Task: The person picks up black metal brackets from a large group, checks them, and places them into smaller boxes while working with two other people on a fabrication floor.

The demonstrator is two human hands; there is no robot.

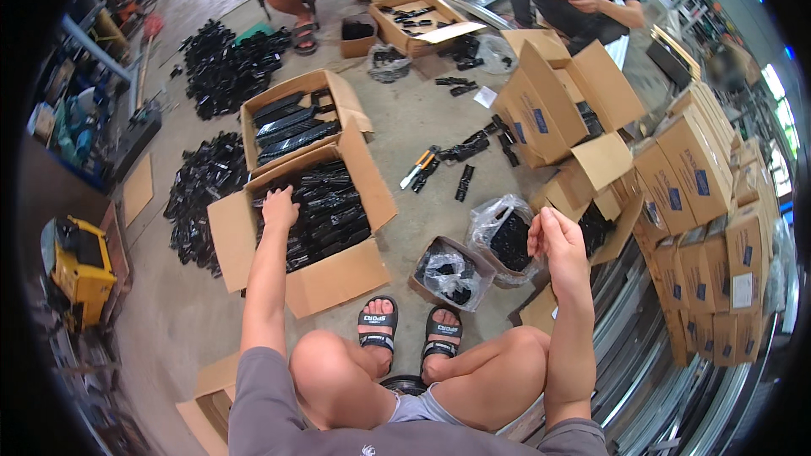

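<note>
My left hand (280, 206) reaches into an open cardboard box (311, 294), its fingers apart over the black plastic pieces (331, 215) packed inside. Its fingertips meet the pieces at the box's left side; no piece shows lifted in them. My right hand (559, 241) is raised on the right with its fingers curled together. Whatever it may hold is too small or hidden to tell. Just left of that hand stands a plastic-lined box (503, 268) of small black parts. Nearer my feet is another plastic-lined small box (473, 291) with black parts.
Behind my left hand's box stands another carton (342, 89) of long black pieces. Heaps of black pieces (198, 203) lie to its left. An orange-handled tool (420, 167) lies mid-floor. Stacked cartons (684, 177) and metal profiles (642, 363) fill the right. Two people sit or squat at the far side.
</note>
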